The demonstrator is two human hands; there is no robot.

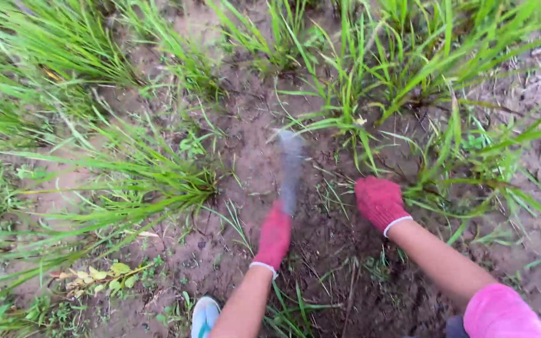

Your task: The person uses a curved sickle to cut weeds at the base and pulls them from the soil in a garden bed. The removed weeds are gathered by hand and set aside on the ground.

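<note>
My left hand (274,236), in a red knit glove, grips a grey hand tool (291,168) whose blade is blurred by motion and points up over bare dark soil. My right hand (379,201), also in a red glove, is pressed down on the ground at the base of a clump of long green grass (408,94), fingers closed among the lower blades; whether it grips any grass cannot be told. A pink sleeve (502,313) covers my right upper arm.
Tufts of tall grass (64,56) stand at the left and top. Dark, loose soil (339,263) runs down the middle. A white shoe tip (205,316) shows at the bottom edge. Small yellowish weeds (104,275) grow at the lower left.
</note>
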